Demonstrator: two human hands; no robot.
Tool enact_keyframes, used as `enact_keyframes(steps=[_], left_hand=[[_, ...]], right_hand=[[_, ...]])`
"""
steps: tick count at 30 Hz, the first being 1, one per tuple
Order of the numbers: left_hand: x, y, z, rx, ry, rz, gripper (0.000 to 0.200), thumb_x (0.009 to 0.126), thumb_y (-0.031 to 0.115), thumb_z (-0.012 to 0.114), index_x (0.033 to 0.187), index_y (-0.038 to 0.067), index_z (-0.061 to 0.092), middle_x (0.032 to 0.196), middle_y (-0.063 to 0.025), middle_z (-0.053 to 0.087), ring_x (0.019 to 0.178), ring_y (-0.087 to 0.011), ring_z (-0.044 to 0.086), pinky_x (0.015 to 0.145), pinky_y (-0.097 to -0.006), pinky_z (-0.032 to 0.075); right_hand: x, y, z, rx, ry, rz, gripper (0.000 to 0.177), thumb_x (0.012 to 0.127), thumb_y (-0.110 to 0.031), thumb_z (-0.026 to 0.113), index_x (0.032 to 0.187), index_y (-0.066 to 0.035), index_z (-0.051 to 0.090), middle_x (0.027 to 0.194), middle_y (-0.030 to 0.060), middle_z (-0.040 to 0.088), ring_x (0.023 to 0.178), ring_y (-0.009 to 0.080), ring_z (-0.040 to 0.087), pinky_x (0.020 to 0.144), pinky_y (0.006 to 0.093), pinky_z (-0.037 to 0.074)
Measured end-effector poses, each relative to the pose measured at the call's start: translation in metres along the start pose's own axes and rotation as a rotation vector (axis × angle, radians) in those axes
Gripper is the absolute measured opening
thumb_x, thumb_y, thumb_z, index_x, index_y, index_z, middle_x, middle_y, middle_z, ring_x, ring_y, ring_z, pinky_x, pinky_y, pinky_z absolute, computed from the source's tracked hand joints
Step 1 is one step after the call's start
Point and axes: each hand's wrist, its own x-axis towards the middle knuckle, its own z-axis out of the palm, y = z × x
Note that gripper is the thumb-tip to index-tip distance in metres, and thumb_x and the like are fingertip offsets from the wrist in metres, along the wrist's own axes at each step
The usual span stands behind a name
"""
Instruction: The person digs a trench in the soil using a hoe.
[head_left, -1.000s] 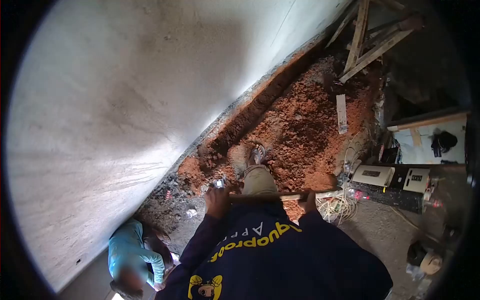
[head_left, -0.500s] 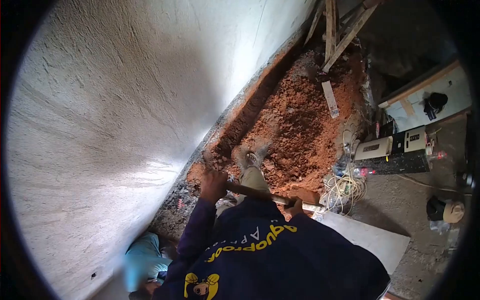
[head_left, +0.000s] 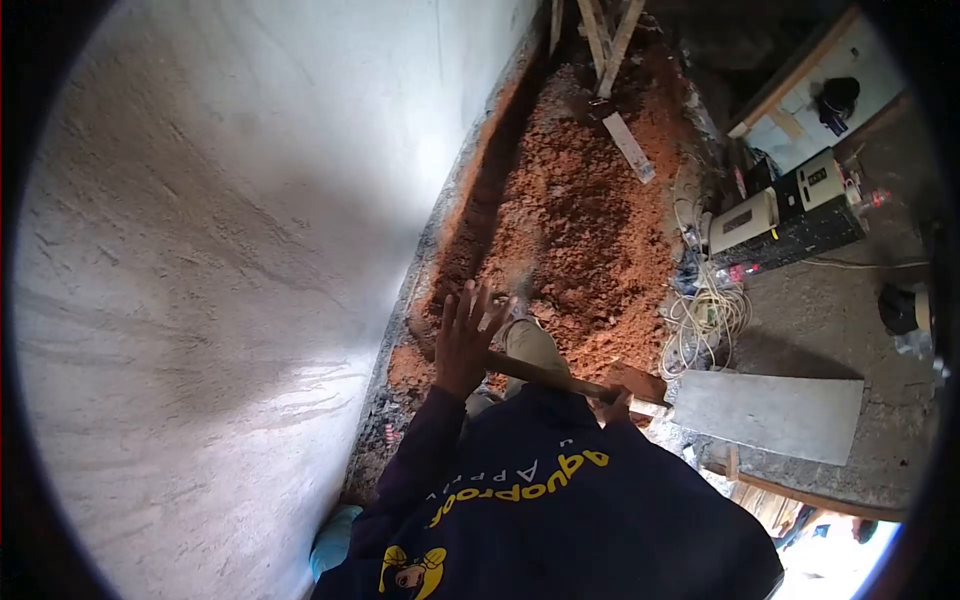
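Observation:
My left hand [head_left: 463, 343] is raised in front of the trench with its fingers spread, just beyond the near end of a long wooden handle [head_left: 545, 380]. It grips nothing, though whether its palm brushes the handle is hidden. Around the right part of that handle my right hand [head_left: 617, 403] is closed. The handle lies slantwise across my front, its pale end [head_left: 655, 410] sticking out past the right hand. Any tool head on it is out of sight. Below the hands is my dark printed sweatshirt [head_left: 570, 510], and one trouser leg [head_left: 535, 345] stands in reddish loose soil [head_left: 590, 230].
A rough plastered wall [head_left: 230, 250] rises along the left. Wooden props [head_left: 610, 45] and a short board [head_left: 628, 147] are at the far end. On the right lie coiled cable [head_left: 708, 320], a grey slab [head_left: 770, 412] and a black case with beige panels [head_left: 785, 215]. Light-blue cloth [head_left: 333, 540] shows lower left.
My left hand has come off the wooden handle and opened, fingers spread. The right hand keeps its hold. The view has turned, and the person in light blue at lower left is now mostly hidden.

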Motion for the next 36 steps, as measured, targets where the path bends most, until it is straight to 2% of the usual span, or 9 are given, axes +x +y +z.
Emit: enact_keyframes(steps=[3, 5, 7, 11, 13, 14, 19, 28, 36], left_hand=[[0.004, -0.001, 0.004, 0.011, 0.018, 0.029, 0.072, 0.078, 0.023, 0.061, 0.144, 0.028, 0.032, 0.151, -0.0119, 0.024, 0.14, -0.033, 0.022, 0.112, -0.0488, 0.021], [0.013, -0.006, 0.007, 0.057, 0.018, 0.017, 0.067, 0.081, 0.021, 0.057, 0.144, 0.028, 0.033, 0.151, -0.0115, 0.024, 0.14, -0.0331, 0.022, 0.112, -0.049, 0.02], [0.017, -0.014, 0.026, 0.055, 0.052, 0.043, 0.058, 0.084, 0.025, 0.053, 0.141, 0.025, 0.04, 0.151, -0.0138, 0.024, 0.14, -0.0353, 0.021, 0.112, -0.0503, 0.017], [0.046, -0.011, 0.059, -0.016, 0.112, 0.274, 0.064, 0.086, 0.051, 0.042, 0.14, 0.016, 0.043, 0.148, -0.0226, 0.028, 0.136, -0.0443, 0.024, 0.11, -0.0538, 0.018], [0.053, 0.016, 0.05, 0.058, 0.009, 0.311, 0.062, 0.083, 0.042, 0.049, 0.14, 0.018, 0.043, 0.147, -0.0218, 0.03, 0.135, -0.0449, 0.026, 0.108, -0.0532, 0.022], [0.051, 0.024, 0.06, 0.068, 0.021, 0.327, 0.08, 0.071, 0.051, 0.062, 0.142, 0.021, 0.039, 0.151, -0.0188, 0.023, 0.137, -0.0423, 0.022, 0.11, -0.0551, 0.02], [0.061, 0.071, 0.044, 0.155, -0.196, 0.42, 0.123, 0.045, 0.012, 0.083, 0.149, 0.023, 0.017, 0.155, -0.0164, 0.004, 0.141, -0.0413, 0.005, 0.115, -0.0533, 0.01], [0.104, 0.104, 0.058, 0.186, -0.25, 0.656, 0.132, 0.037, 0.013, 0.083, 0.148, 0.025, 0.013, 0.155, -0.0161, 0.001, 0.142, -0.0391, 0.001, 0.115, -0.053, 0.009], [0.113, 0.116, 0.055, 0.104, -0.326, 0.596, 0.13, 0.038, 0.01, 0.083, 0.148, 0.026, 0.015, 0.155, -0.0169, 0.0, 0.142, -0.0389, -0.002, 0.115, -0.0535, 0.003]], right_hand=[[-0.029, -0.001, -0.007, 0.056, 0.143, 0.007, 0.051, 0.093, -0.06, 0.035, 0.136, -0.033, 0.025, 0.136, 0.0135, 0.035, 0.123, 0.0387, 0.039, 0.087, 0.0547, 0.046], [0.037, 0.013, -0.078, -0.33, -0.133, -0.244, 0.059, 0.09, -0.066, 0.035, 0.14, -0.038, 0.02, 0.139, 0.0066, 0.034, 0.126, 0.0347, 0.036, 0.088, 0.0547, 0.045], [0.081, 0.004, -0.116, -0.022, -0.1, 0.098, 0.062, 0.084, -0.062, 0.053, 0.134, -0.038, 0.025, 0.128, 0.0047, 0.032, 0.114, 0.0354, 0.035, 0.088, 0.0658, 0.033], [0.016, 0.014, -0.067, -0.52, 0.176, -0.382, 0.053, 0.084, -0.056, 0.053, 0.128, -0.033, 0.032, 0.121, 0.0054, 0.038, 0.108, 0.0336, 0.04, 0.085, 0.0609, 0.036], [0.006, 0.022, -0.066, -0.653, 0.319, -0.503, 0.049, 0.085, -0.053, 0.053, 0.124, -0.03, 0.036, 0.117, 0.0058, 0.041, 0.104, 0.0327, 0.042, 0.083, 0.0584, 0.037], [-0.001, 0.027, -0.069, -0.67, 0.378, -0.546, 0.047, 0.085, -0.052, 0.053, 0.123, -0.029, 0.038, 0.115, 0.0059, 0.042, 0.103, 0.0323, 0.044, 0.083, 0.0572, 0.038], [-0.031, 0.04, -0.08, -0.581, 0.555, -0.668, 0.037, 0.085, -0.045, 0.054, 0.114, -0.023, 0.047, 0.105, 0.0068, 0.05, 0.095, 0.03, 0.05, 0.079, 0.051, 0.042], [-0.055, 0.078, -0.097, -0.508, 0.658, -0.727, 0.025, 0.086, -0.032, 0.055, 0.099, -0.012, 0.063, 0.088, 0.0084, 0.062, 0.081, 0.0259, 0.06, 0.073, 0.0399, 0.049], [-0.044, 0.077, -0.094, -0.552, 0.676, -0.713, 0.024, 0.087, -0.03, 0.056, 0.089, -0.008, 0.065, 0.077, 0.0086, 0.062, 0.071, 0.024, 0.06, 0.066, 0.0365, 0.049]])
